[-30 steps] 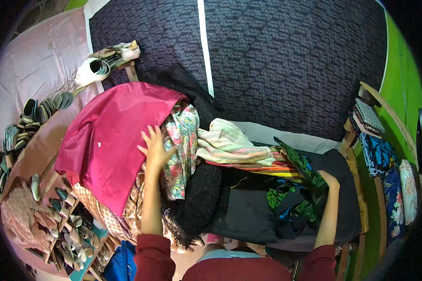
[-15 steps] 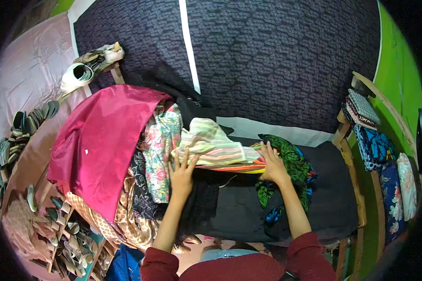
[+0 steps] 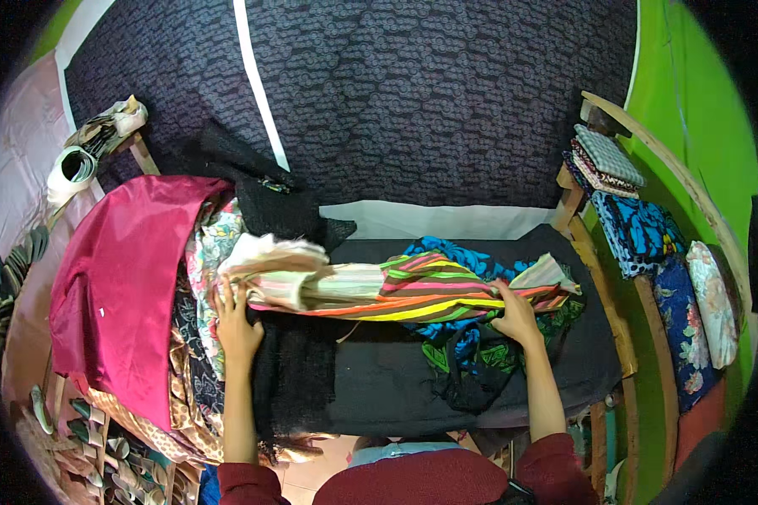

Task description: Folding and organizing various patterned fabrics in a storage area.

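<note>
A long strip of striped cloth [image 3: 429, 295] in orange, yellow, green, pink and brown stretches across the dark padded bench before me, its paler side turned up toward the left. My left hand [image 3: 237, 326] grips the pale, bunched left end, fingers over the fabric. Near the right end, my right hand [image 3: 519, 320] has the cloth between thumb and fingers, and a pale flap sticks out beyond it. Under the striped piece lies a crumpled blue, green and black patterned cloth [image 3: 459, 349].
At left, a magenta satin cloth [image 3: 126, 295] covers part of a heap with floral and leopard-print fabrics. Black lacy fabric [image 3: 295, 362] lies beside it. Folded fabrics [image 3: 636, 227] rest on a wooden rack at right. Shoes [image 3: 130, 471] stand on shelves at lower left.
The striped cloth has been pulled out longer, with more bright stripes showing. My hands have moved farther apart. Blue patterned cloth shows more beneath, and my view has shifted right.
</note>
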`<state>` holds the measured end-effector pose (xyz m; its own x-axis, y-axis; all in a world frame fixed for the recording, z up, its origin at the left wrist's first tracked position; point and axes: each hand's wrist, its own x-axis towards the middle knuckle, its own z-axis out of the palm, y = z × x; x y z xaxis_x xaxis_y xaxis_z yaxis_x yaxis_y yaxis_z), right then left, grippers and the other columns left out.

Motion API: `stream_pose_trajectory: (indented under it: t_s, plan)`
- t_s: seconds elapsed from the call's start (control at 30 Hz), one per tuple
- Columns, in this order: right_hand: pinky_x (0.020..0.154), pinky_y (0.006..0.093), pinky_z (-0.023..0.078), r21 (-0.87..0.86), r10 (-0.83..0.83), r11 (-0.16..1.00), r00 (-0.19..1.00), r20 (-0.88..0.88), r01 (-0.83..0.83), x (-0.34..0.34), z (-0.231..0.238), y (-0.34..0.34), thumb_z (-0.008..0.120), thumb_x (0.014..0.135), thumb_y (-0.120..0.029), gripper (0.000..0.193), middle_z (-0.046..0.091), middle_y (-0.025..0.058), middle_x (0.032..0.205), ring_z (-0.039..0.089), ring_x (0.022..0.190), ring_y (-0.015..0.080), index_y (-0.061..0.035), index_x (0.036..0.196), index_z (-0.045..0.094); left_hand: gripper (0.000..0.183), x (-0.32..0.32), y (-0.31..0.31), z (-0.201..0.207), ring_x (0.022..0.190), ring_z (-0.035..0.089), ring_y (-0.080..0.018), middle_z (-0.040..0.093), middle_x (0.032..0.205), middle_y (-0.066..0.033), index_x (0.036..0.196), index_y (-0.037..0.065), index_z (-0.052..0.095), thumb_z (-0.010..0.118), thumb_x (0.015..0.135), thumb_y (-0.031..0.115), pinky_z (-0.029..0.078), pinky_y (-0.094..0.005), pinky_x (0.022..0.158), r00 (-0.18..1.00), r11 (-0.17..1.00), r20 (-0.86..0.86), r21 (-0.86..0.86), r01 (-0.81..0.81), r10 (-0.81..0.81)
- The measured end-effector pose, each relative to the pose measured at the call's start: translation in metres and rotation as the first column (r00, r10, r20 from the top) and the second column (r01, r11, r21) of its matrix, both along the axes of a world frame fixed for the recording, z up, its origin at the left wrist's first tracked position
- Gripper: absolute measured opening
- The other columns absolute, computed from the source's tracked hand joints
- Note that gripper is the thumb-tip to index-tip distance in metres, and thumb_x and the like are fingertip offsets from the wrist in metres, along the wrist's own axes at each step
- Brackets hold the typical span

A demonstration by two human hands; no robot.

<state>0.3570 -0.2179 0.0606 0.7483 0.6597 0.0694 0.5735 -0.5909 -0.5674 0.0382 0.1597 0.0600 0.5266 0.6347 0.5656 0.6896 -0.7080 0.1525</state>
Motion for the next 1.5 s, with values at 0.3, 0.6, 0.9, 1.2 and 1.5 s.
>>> stream_pose_trajectory:
  t_s: [0.3, 0.6, 0.9, 1.2, 1.5]
  plan:
    - [0.088, 0.0373, 0.038, 0.312, -0.359, 0.930, 0.666, 0.654, 0.195, 0.043, 0.032, -0.082, 0.046, 0.057, 0.013, 0.052, 0.060, 0.0086, 0.108, 0.053, 0.104, 0.0270, -0.0067, 0.103, 0.059, 0.091, 0.002, 0.001, 0.006, 0.126, 0.026, -0.0423, 0.011, 0.147, -0.0084, 0.135, 0.017, 0.034, 0.072, 0.052, 0.009, 0.039, -0.0419, 0.096, 0.987, 0.992, -0.103, -0.030, -0.124, 0.120]
    - [0.099, 0.0538, 0.023, -0.079, -0.375, 0.895, 0.837, 0.399, 0.439, 0.088, -0.016, -0.117, 0.058, 0.061, 0.005, 0.072, 0.040, 0.0076, 0.132, 0.031, 0.127, 0.0286, -0.0138, 0.128, 0.039, 0.094, 0.011, -0.007, 0.011, 0.129, 0.018, -0.0423, 0.008, 0.146, -0.0151, 0.133, 0.010, 0.034, 0.076, 0.049, 0.013, 0.034, -0.0442, 0.100, 0.992, 0.994, -0.121, -0.105, -0.034, 0.021]
    - [0.097, 0.0619, 0.023, -0.241, -0.088, 0.954, 0.934, 0.346, 0.179, 0.048, 0.002, -0.016, 0.057, 0.063, -0.001, 0.041, 0.061, 0.0097, 0.105, 0.052, 0.106, 0.0287, -0.0166, 0.100, 0.066, 0.103, 0.110, -0.145, 0.066, 0.132, 0.012, -0.0418, 0.012, 0.145, -0.0192, 0.138, 0.017, 0.028, 0.082, 0.051, 0.027, 0.010, -0.0564, 0.105, 0.902, 0.911, -0.131, -0.024, 0.411, -0.411]
    - [0.080, 0.0441, 0.045, 0.214, 0.110, 0.965, 0.975, 0.196, -0.152, 0.003, 0.060, -0.007, 0.055, 0.072, -0.006, 0.029, 0.064, 0.0133, 0.082, 0.061, 0.081, 0.0307, -0.0112, 0.099, 0.064, 0.012, 0.178, -0.103, 0.021, 0.064, 0.059, -0.0338, 0.060, 0.070, -0.0181, 0.083, 0.005, 0.060, 0.049, 0.081, 0.009, 0.044, -0.0427, 0.073, 0.819, 0.810, -0.062, -0.208, 0.549, -0.571]
    - [0.095, 0.0698, 0.005, 0.172, -0.402, 0.916, 0.820, 0.407, 0.364, 0.012, 0.015, -0.011, 0.076, 0.060, -0.024, 0.092, 0.011, 0.0190, 0.145, 0.009, 0.133, 0.0395, -0.0201, 0.138, 0.026, 0.028, 0.087, 0.121, 0.115, 0.076, 0.057, -0.0225, 0.060, 0.087, -0.0118, 0.089, 0.000, 0.058, 0.039, 0.090, 0.020, 0.046, -0.0344, 0.069, 0.559, 0.912, 0.827, -0.185, 0.366, -0.056]
